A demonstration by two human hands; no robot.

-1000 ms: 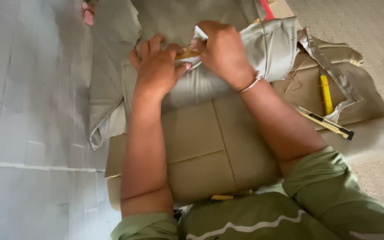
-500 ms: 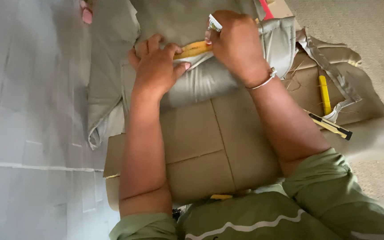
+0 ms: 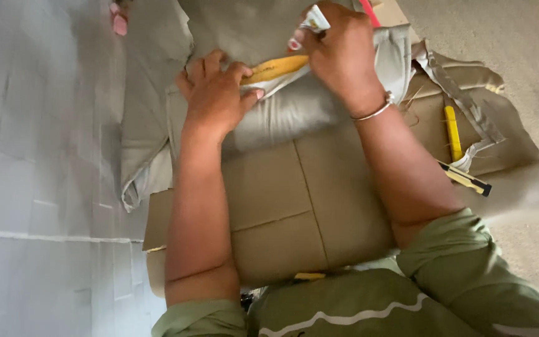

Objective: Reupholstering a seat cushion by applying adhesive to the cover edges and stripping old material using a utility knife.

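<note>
The right hand (image 3: 343,56) is closing tightly around a small white tube (image 3: 310,24) with a red tip, its nozzle pointing down toward a yellow strip (image 3: 277,67) that is showing at the edge of the grey fabric (image 3: 294,112). The left hand (image 3: 219,93) is lying flat, fingers spread, pressing the fabric down just beside that strip and pinching its near end between thumb and fingers, so it is bearing on the cloth rather than closing round anything. By the look of it, the step in hand is applying something from the tube along the exposed yellow edge while the cloth is being held taut. The next move is likely calling for steady pressure from the left hand and a slow run of the nozzle along the strip, keeping the fold from springing back.

The fabric is lying bunched over a flattened cardboard sheet (image 3: 294,200) that is serving as a work surface on the floor. To the right, well apart from the hands, a yellow cutter (image 3: 452,132) and a yellow-and-black utility knife (image 3: 466,179) are resting on the cardboard beside strips of trimmed fabric (image 3: 469,106). The person is wearing a thin bracelet (image 3: 374,111) on the right wrist and green sleeves (image 3: 469,274).
</note>
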